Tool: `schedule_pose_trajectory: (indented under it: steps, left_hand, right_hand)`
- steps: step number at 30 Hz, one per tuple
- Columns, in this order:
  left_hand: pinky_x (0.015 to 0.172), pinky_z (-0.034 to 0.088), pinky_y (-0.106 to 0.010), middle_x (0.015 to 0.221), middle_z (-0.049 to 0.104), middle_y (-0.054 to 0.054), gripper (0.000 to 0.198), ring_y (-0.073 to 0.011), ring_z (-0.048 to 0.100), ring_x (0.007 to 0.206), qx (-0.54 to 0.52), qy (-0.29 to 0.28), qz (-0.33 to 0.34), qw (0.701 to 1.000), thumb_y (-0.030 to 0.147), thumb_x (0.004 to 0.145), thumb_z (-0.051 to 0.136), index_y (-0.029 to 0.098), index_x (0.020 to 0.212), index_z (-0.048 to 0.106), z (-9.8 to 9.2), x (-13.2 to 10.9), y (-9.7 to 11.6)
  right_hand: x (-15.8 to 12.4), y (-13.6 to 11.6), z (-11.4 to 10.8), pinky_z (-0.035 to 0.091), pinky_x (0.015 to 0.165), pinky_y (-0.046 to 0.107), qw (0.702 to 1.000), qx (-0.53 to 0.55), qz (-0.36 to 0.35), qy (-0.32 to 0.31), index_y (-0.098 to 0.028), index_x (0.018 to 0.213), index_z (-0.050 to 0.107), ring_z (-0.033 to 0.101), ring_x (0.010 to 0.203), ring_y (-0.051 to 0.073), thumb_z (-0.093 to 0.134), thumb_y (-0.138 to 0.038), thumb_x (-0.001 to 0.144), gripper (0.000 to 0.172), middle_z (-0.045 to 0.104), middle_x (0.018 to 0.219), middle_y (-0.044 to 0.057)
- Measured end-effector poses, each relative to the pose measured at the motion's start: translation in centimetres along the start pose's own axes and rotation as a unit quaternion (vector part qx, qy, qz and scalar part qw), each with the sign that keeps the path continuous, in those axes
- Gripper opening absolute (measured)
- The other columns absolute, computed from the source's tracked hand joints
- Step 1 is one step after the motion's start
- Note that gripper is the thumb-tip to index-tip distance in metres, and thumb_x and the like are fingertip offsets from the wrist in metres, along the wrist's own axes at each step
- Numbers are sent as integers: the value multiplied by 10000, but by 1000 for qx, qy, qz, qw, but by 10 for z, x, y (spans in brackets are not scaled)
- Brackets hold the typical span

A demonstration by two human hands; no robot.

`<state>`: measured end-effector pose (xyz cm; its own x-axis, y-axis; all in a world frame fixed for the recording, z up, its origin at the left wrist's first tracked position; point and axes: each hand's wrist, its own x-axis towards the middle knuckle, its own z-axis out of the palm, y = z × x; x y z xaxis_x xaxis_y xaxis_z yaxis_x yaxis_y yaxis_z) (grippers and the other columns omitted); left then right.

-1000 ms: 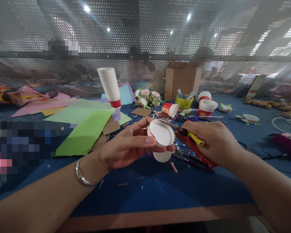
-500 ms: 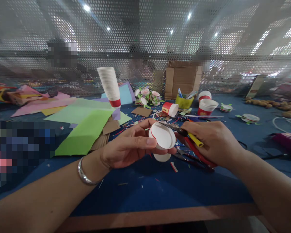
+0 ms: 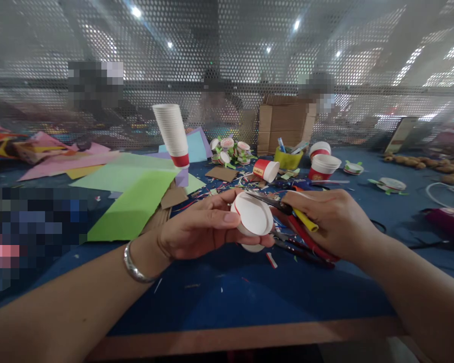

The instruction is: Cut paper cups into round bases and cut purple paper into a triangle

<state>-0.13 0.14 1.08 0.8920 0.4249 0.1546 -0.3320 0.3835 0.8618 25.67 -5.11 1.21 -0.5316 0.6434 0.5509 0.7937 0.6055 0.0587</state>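
Note:
A cut-off paper cup bottom [image 3: 253,214], white with a thin red line at its edge, is held between the thumb and fingers of my left hand [image 3: 202,227]. My right hand [image 3: 327,222] grips scissors [image 3: 274,200] with red and yellow on the handles. Their dark blade lies across the far rim of the cup bottom. Below it, partly covered by my left fingers, a white round piece [image 3: 252,247] rests on the table. A second pair of scissors [image 3: 298,247] lies under my right hand.
Beyond my hands stand a tilted stack of paper cups [image 3: 170,131], a yellow-green pen holder [image 3: 287,159] and red-and-white cups [image 3: 323,167]. Small paper turtles [image 3: 229,148] are piled behind. Green paper [image 3: 134,206] lies left; paper scraps litter the blue table [image 3: 196,307].
The cup bottom has tipped and shifted slightly in my left hand, covering more of the white piece below. The scissors stay at its rim with little movement.

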Motion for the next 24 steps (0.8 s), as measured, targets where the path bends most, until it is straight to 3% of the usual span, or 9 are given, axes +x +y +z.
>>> schedule_pose_trajectory:
  steps: [7, 10, 15, 19, 24]
  left_hand:
    - [900, 592, -225, 1167, 743, -121, 330, -241, 751, 1060, -13, -10, -5, 1000, 271, 895, 694, 151, 1202, 680, -1, -3, 0]
    - [922, 594, -240, 1161, 753, -136, 304, -248, 755, 1068, -22, -2, -2, 1000, 291, 921, 678, 132, 1181, 676, 2, -2, 0]
    - [911, 603, -284, 1143, 760, -133, 369, -274, 757, 1063, 9, 80, 20, 997, 298, 867, 763, 148, 1174, 623, 9, 0, -2]
    - [836, 605, -267, 1010, 764, -83, 465, -231, 765, 957, 32, 158, 60, 985, 276, 773, 852, 163, 1138, 586, 12, 2, -3]
    - [895, 595, -276, 1018, 758, -66, 419, -199, 753, 955, 40, 178, 60, 981, 216, 745, 871, 161, 1057, 596, 14, 2, -5]
  right_hand:
    - [3, -2, -3, 349, 542, 249, 999, -2, -20, 27, -178, 882, 626, 515, 538, 149, 439, -116, 863, 198, 667, 674, 37]
    - [6, -3, -6, 354, 537, 247, 1000, 2, -1, -2, -177, 855, 623, 543, 535, 150, 438, -118, 853, 194, 678, 667, 40]
    - [9, -4, -8, 375, 540, 254, 998, 15, 32, -53, -160, 891, 639, 651, 590, 183, 456, -125, 861, 189, 717, 699, 59]
    - [9, -3, -7, 385, 548, 264, 997, 11, 43, -60, -160, 898, 642, 669, 611, 197, 471, -110, 851, 184, 730, 712, 67]
    - [9, -5, -8, 368, 540, 261, 997, 7, 50, -54, -183, 874, 625, 619, 569, 175, 486, -105, 831, 165, 720, 696, 50]
